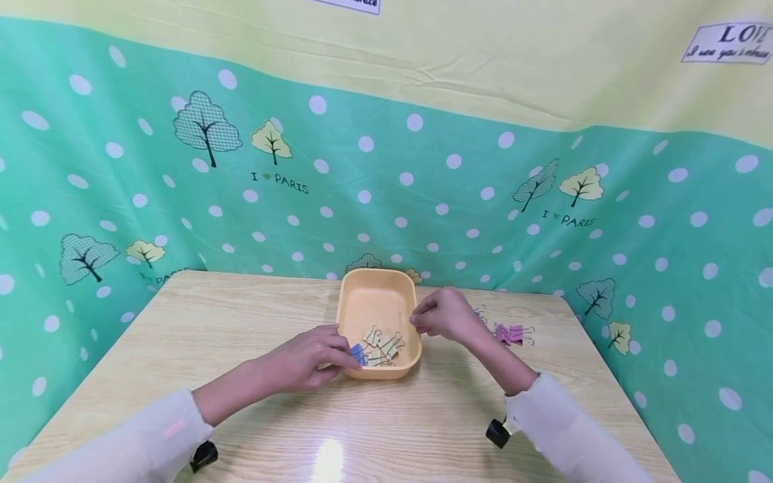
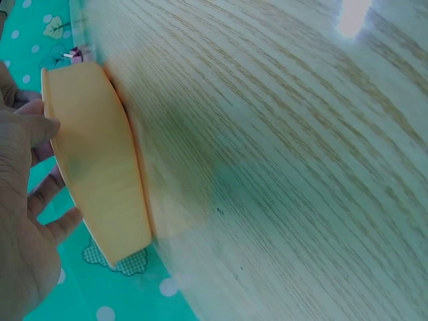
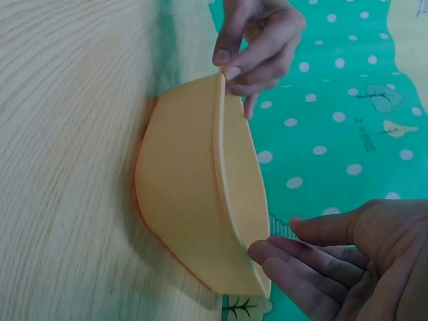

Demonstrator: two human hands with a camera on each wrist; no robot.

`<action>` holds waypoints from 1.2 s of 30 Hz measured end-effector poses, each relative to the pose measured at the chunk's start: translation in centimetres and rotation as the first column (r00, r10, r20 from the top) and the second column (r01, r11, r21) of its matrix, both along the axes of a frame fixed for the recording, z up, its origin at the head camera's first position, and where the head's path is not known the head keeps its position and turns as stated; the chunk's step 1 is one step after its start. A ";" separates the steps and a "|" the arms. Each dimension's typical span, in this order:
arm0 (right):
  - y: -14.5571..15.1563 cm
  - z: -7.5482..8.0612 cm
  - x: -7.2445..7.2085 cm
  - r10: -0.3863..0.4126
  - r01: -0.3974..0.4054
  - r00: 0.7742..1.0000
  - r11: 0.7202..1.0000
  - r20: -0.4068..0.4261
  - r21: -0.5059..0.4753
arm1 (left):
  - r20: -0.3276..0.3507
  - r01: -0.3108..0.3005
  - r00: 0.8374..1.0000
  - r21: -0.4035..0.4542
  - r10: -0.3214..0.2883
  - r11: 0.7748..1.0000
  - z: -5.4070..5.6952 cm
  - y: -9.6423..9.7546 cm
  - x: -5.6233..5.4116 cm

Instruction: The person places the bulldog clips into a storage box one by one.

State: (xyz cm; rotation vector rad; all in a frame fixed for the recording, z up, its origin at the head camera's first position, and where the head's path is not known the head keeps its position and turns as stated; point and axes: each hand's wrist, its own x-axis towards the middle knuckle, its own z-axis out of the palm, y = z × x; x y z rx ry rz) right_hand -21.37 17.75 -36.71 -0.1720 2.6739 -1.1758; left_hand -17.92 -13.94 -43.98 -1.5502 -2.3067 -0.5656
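A pale orange plastic tray [image 1: 377, 302] stands on the table with several cream binder clips [image 1: 386, 345] in its near end. A blue binder clip [image 1: 357, 353] sits at its near left corner, beside the left fingertips. My left hand [image 1: 320, 359] pinches the rim near that corner between thumb and index finger, while other fingers rest along the left rim [image 2: 70, 194]. On the opposite side, my right hand [image 1: 447, 315] touches the right rim with its fingertips. Its thumb [image 3: 324, 229] stands apart from the fingers, and nothing shows between them.
Purple binder clips [image 1: 512, 334] lie on the wooden table [image 1: 241, 302] to the right of the right forearm. Part of a blue clip [image 1: 480, 312] shows behind that arm. A green dotted cloth [image 1: 386, 221] hangs behind the table and at both sides.
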 end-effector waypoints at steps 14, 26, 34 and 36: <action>4.6 -0.6 -0.1 -0.090 0.090 0.996 0.996 -0.002 0.006 | 0.010 -0.009 1.000 -0.005 0.009 1.000 0.0 -0.2 0.1; 8.6 -0.4 -0.2 -0.145 0.144 0.989 0.989 -0.020 -0.030 | -0.017 0.011 1.000 0.015 -0.011 1.000 -0.1 -0.1 -0.1; 10.9 -0.6 -0.2 -0.175 0.176 0.983 0.984 -0.048 0.034 | -0.022 0.005 1.000 0.014 -0.004 1.000 -0.2 -0.1 -0.1; 11.4 -0.7 -0.2 -0.182 0.186 0.981 0.980 -0.063 0.065 | -0.023 0.003 1.000 0.014 -0.003 1.000 -0.2 -0.2 -0.1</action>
